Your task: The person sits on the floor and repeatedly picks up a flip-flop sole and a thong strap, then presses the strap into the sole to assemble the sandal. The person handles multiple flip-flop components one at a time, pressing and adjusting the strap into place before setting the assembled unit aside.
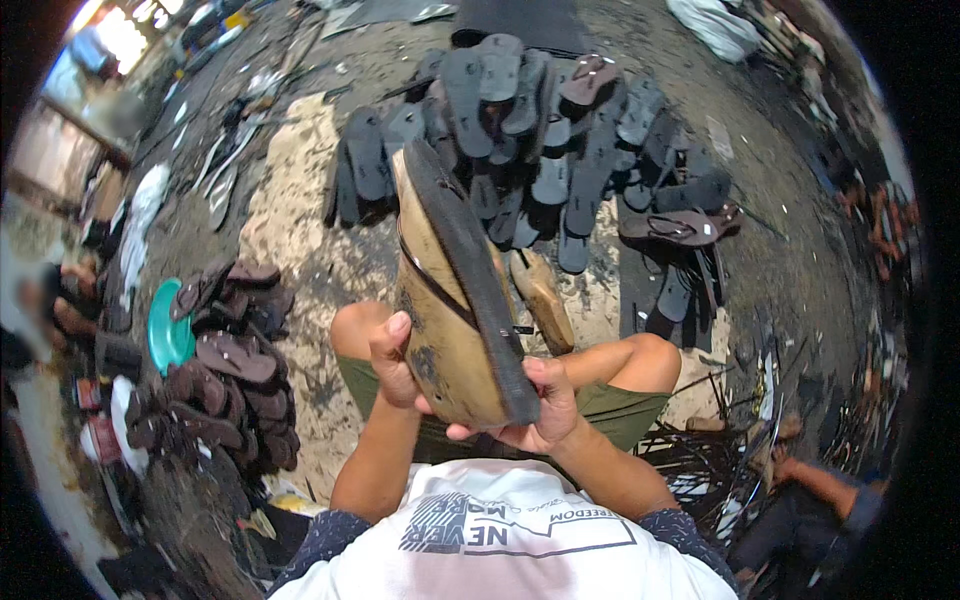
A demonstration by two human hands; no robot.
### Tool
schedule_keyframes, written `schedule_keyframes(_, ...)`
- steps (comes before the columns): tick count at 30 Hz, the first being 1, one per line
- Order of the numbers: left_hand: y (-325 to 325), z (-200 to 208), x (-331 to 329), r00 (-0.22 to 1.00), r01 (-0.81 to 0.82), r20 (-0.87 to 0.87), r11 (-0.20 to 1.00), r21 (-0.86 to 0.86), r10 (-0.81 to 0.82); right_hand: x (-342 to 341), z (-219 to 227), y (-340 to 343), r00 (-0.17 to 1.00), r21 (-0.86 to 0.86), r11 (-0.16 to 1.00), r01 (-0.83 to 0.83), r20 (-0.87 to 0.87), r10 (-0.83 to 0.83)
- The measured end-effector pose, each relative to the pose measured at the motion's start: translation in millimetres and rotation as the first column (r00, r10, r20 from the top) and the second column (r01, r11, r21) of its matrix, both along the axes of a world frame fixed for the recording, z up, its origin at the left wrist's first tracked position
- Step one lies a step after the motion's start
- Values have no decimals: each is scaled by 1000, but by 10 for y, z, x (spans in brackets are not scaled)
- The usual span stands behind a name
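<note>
In front of my chest I hold a tan shoe last (447,365) with a dark sandal (470,270) fitted on it, strap across the last and thick sole turned to the right. My left hand (396,370) grips the last's left side near the heel end, thumb up. Around the heel end of the sole closes my right hand (540,408), thumb on its edge and fingers beneath. The toe end points up and away from me. Beyond it, a second tan last (542,300) lies on the ground in front of my crossed legs.
Many dark soles (465,105) are heaped ahead, with a strapped brown sandal (685,228) at their right. At left, brown sandals (235,360) pile beside a green basin (168,325). Black strips (700,450) lie at right, near another person's arm (825,485).
</note>
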State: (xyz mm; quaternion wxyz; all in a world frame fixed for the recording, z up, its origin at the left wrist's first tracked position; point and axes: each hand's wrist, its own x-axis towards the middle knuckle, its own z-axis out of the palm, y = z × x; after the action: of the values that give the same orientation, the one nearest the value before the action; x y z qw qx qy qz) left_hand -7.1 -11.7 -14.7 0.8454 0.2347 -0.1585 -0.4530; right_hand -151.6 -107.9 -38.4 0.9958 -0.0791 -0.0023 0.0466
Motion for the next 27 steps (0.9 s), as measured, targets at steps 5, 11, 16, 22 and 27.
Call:
schedule_keyframes(5,52,-242,-49,966,-56,255,916,397,-51,58,-257,-187,889,-794,533,293,22,-457)
schedule_keyframes(11,74,-380,-66,851,-106,499,880,464,-161,91,-344,-224,920,-635,731,251,-79,-384)
schedule_keyframes(16,7,-254,-177,751,-179,627,851,494,-206,172,-413,-276,868,-815,507,282,-9,-497)
schedule_keyframes(22,128,-498,124,759,-285,622,957,52,192,265,-247,-237,762,-928,-293,231,360,-538)
schedule_keyframes(27,-95,-731,270,888,-392,369,873,290,275,401,-284,-199,831,-950,229,212,52,-554)
